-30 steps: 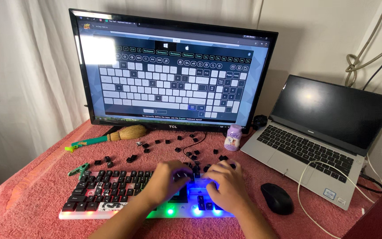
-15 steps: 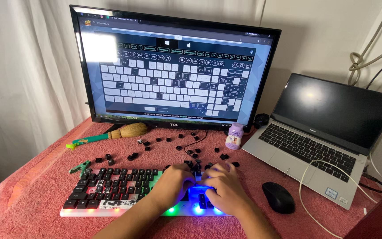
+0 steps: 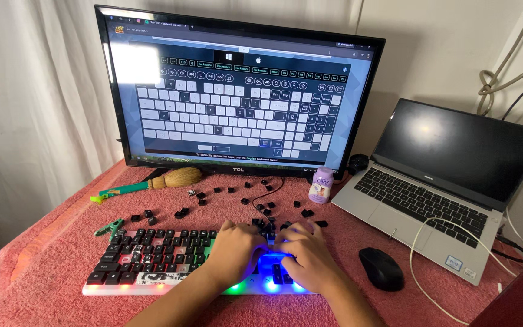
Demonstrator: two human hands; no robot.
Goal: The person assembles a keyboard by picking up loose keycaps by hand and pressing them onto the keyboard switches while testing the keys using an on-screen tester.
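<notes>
Compared with a second back, both hands have slid a bit lower and closer together on the keyboard [image 3: 152, 260], so I'd say the work has settled onto that lit blue patch right of centre. My left hand [image 3: 235, 249] and right hand [image 3: 305, 254] are curled over it, knuckles up; honestly can't tell whether the fingers are pinching a keycap or just pressing. Loose keycaps [image 3: 255, 203] are scattered behind the keyboard, near the monitor [image 3: 237, 91]. Room-wise: mouse [image 3: 381, 269] sits just beside my right wrist, laptop [image 3: 437, 200] further right, small bottle [image 3: 321, 186] behind. The pink-covered counter [image 3: 43, 284] has open space left, and its front edge is close.
</notes>
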